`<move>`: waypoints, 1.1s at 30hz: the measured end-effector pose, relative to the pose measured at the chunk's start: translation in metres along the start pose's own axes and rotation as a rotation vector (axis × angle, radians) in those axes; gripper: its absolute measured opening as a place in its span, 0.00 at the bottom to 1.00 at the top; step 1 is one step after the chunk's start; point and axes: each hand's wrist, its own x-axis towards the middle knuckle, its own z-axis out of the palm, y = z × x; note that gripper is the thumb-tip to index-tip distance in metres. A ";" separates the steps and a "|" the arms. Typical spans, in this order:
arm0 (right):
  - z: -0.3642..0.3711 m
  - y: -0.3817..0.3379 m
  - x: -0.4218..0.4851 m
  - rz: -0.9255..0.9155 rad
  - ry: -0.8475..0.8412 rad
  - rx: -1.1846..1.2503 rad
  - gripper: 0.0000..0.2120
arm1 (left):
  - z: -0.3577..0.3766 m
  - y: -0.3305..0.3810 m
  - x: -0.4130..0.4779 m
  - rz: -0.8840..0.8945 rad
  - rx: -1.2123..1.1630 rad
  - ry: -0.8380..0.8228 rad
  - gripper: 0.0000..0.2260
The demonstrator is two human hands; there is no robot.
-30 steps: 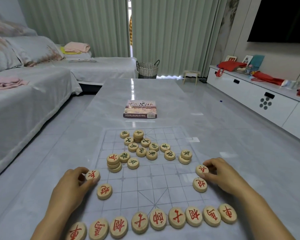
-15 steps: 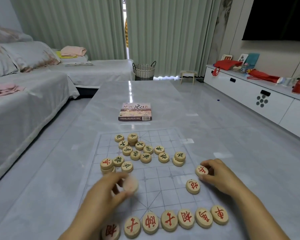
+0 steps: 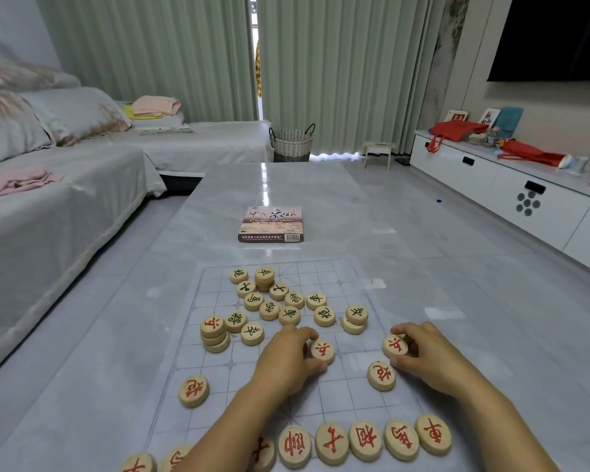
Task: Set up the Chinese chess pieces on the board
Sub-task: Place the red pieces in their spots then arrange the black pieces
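Note:
A clear gridded board lies on the grey table. My left hand pinches a red soldier piece at the board's middle. At the right edge, my right hand has its fingers on another red soldier piece. Two red cannon pieces sit left and right. A row of red pieces lines the near edge, partly hidden by my left forearm. Dark-lettered pieces lie heaped on the far half. A short stack topped by a red soldier stands at the left.
The chess set's box lies on the table beyond the board. A covered sofa runs along the left. A white cabinet with red bags stands at the right. A wicker basket sits by the curtains.
My left hand carried a red soldier piece from the board's left edge to its middle. My right hand stayed on its soldier piece at the right edge.

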 end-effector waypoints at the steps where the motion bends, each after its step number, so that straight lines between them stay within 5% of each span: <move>1: 0.000 0.000 0.000 -0.006 0.002 0.000 0.23 | 0.001 0.000 0.000 -0.001 0.005 0.000 0.23; 23: 0.002 0.005 0.000 -0.018 0.034 0.007 0.22 | 0.014 0.018 0.000 0.030 -0.092 0.007 0.24; 28: 0.001 0.005 0.000 -0.025 0.024 0.002 0.23 | -0.015 -0.020 -0.015 0.023 -0.052 0.290 0.13; 33: 0.002 0.004 0.000 -0.024 0.018 -0.019 0.23 | -0.069 -0.085 -0.018 -0.202 -0.024 0.575 0.12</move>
